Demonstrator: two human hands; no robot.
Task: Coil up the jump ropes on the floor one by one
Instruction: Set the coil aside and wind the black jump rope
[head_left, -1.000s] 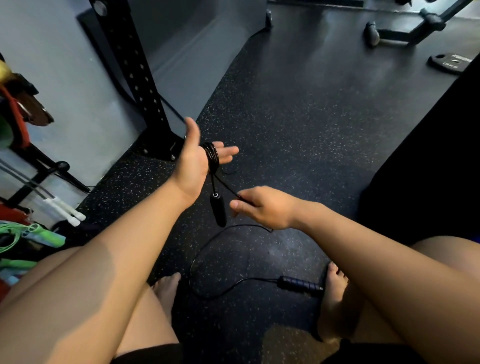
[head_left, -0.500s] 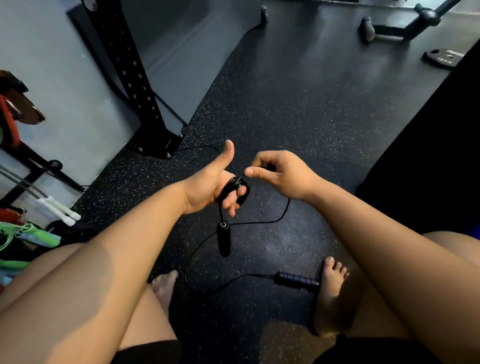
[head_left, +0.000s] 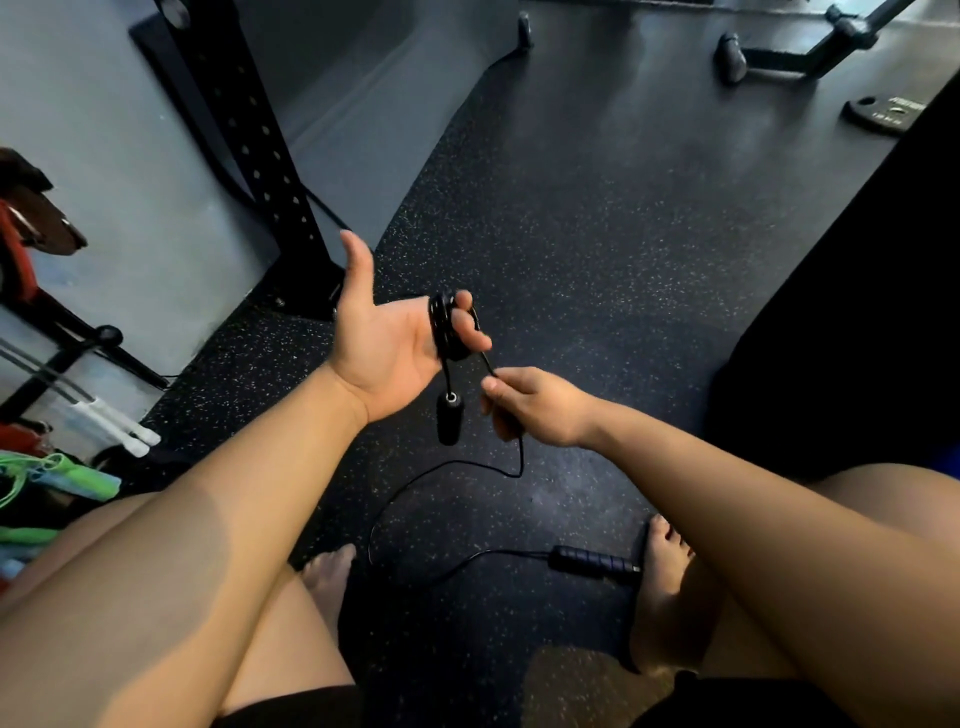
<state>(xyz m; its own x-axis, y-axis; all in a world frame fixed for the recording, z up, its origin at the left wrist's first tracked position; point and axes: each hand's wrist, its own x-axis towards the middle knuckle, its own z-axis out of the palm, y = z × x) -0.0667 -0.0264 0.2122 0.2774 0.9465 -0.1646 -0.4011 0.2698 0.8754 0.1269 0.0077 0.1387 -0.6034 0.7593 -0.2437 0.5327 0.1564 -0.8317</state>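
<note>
A thin black jump rope (head_left: 441, 325) is wound in several loops around the fingers of my left hand (head_left: 387, 343), palm up, thumb raised. One black handle (head_left: 450, 418) dangles below that hand. My right hand (head_left: 540, 410) pinches the free cord just below and to the right of the coil. From there the cord drops, curves across the floor (head_left: 597, 260) and ends at the second black handle (head_left: 595, 564) lying beside my right foot.
A black rack upright (head_left: 249, 140) stands by the grey wall at the left. White-handled ropes (head_left: 111, 423) and green ropes (head_left: 47, 473) lie at the far left. A weight plate (head_left: 883, 114) and a machine base sit at the back right. A dark pad fills the right side.
My left hand has turned palm up and risen. My right hand has dropped from above the coil to below it, bringing the cord around the fingers; less cord lies on the floor.
</note>
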